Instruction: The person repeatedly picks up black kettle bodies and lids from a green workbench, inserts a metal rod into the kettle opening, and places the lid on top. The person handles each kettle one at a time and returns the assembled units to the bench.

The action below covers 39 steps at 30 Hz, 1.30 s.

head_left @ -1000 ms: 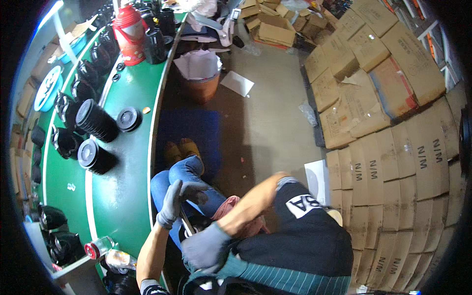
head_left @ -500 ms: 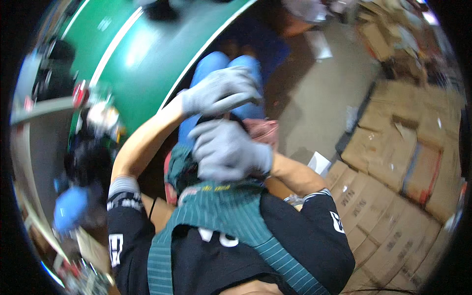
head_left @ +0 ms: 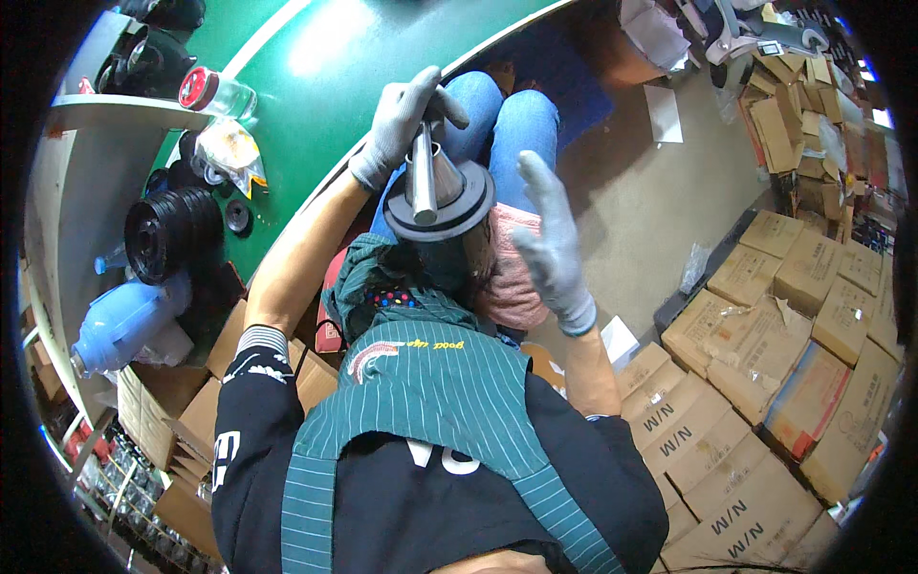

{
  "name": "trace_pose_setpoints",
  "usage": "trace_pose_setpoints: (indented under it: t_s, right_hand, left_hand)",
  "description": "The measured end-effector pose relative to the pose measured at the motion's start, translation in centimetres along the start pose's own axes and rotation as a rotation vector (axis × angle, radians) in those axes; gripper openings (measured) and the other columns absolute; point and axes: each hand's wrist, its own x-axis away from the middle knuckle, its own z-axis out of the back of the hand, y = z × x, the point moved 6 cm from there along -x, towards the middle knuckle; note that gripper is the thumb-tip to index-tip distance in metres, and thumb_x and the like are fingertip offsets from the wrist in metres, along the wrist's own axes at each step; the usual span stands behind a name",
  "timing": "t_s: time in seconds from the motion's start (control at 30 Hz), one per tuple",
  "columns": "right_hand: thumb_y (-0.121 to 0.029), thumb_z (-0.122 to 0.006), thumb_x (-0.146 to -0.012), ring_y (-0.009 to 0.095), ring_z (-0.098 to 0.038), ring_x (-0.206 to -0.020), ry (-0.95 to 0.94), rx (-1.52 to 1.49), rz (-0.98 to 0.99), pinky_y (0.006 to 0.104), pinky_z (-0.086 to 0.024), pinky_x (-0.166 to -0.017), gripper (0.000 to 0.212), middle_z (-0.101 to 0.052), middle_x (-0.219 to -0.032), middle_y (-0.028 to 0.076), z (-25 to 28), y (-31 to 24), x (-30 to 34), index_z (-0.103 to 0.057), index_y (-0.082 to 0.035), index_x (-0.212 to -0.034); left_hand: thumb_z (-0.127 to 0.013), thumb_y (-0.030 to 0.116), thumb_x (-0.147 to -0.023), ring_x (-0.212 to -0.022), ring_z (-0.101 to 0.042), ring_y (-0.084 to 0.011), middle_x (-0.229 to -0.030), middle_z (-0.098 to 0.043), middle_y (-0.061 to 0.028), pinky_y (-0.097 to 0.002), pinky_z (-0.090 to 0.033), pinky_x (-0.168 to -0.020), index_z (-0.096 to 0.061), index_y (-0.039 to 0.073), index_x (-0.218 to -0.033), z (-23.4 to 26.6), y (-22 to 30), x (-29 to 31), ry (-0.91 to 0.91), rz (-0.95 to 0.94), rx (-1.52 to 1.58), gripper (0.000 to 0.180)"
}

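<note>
My left hand (head_left: 404, 124), in a grey glove, is closed on a shiny metal rod (head_left: 424, 187) that points down toward me. Just behind and below the rod is a black round disc (head_left: 473, 203) with a metal cone (head_left: 446, 177) standing on it, over my lap. Whether rod and disc touch is unclear, and what supports the disc is hidden. My right hand (head_left: 555, 251), also gloved in grey, is open with fingers stretched out, to the right of the disc and holding nothing. A pink cloth (head_left: 512, 277) lies on my lap beneath it.
A green table (head_left: 316, 86) stands to my front left, bearing a jar with a red lid (head_left: 215, 93), a plastic bag (head_left: 229, 153) and stacked black discs (head_left: 172, 234). A blue rounded object (head_left: 134, 320) is at the left. Cardboard boxes (head_left: 736, 335) fill the right side.
My hands, earlier close together and blurred over my lap, have moved apart. The right one has swung out to the right and opened; the rod, cone and disc now show.
</note>
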Motion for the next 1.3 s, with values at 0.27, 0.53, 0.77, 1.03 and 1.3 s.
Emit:
trace_pose_setpoints:
  t_s: [0.27,0.53,0.77,1.03,1.3]
  right_hand:
    - [-0.026,-0.093,-0.079,0.038,-0.041,-0.155,-0.165,0.236,0.07,0.043,-0.034,-0.127,0.116,-0.04,-0.166,0.024,-4.5,0.6,-1.9,-0.026,-0.002,-0.17]
    - [-0.045,-0.098,-0.073,0.039,-0.052,-0.146,-0.058,0.156,0.034,0.0431,-0.044,-0.12,0.142,-0.049,-0.158,0.03,-4.1,1.9,0.2,-0.006,0.001,-0.172]
    - [-0.056,-0.051,-0.11,0.037,-0.054,-0.143,0.06,-0.598,-0.11,0.0517,-0.04,-0.123,0.093,-0.052,-0.152,0.03,-2.1,4.3,-4.0,-0.008,0.001,-0.172]
    - [-0.021,-0.054,-0.111,0.021,-0.075,-0.102,-0.509,-1.153,-0.354,0.0353,-0.062,-0.097,0.042,-0.076,-0.109,0.01,-6.5,8.1,-12.8,-0.061,-0.003,-0.148]
    - [0.002,-0.057,-0.096,0.027,-0.074,-0.112,-0.504,-0.456,0.124,0.0379,-0.057,-0.099,0.038,-0.077,-0.121,0.015,-9.1,9.5,-14.7,-0.072,-0.006,-0.13]
  left_hand:
    - [-0.033,0.069,-0.11,-0.074,-0.068,-0.0174,-0.083,-0.077,-0.0108,-0.0293,-0.052,-0.07,-0.078,0.001,-0.085,1.6,-2.3,-0.5,0.243,0.198,0.099,0.086]
    - [-0.074,0.04,-0.097,-0.089,-0.074,-0.0467,-0.1,-0.074,-0.0273,-0.0504,-0.059,-0.081,-0.052,0.013,-0.157,2.0,8.0,6.5,-0.468,-0.056,-0.935,0.069]
    - [-0.062,0.026,-0.108,-0.086,-0.074,-0.0457,-0.097,-0.072,-0.0285,-0.0511,-0.056,-0.076,-0.053,0.006,-0.152,-1.3,10.6,10.1,-0.397,0.083,-0.778,0.049]
    - [-0.066,0.04,-0.104,-0.065,-0.073,-0.0333,-0.083,-0.071,-0.0209,-0.0444,-0.058,-0.058,-0.036,-0.016,-0.157,-6.7,11.7,11.6,-0.189,0.166,-1.508,0.083]
    - [-0.065,0.048,-0.104,-0.063,-0.073,-0.022,-0.086,-0.07,-0.0112,-0.0417,-0.056,-0.049,-0.037,-0.01,-0.158,-8.9,10.6,11.7,-0.004,0.289,-1.644,0.084]
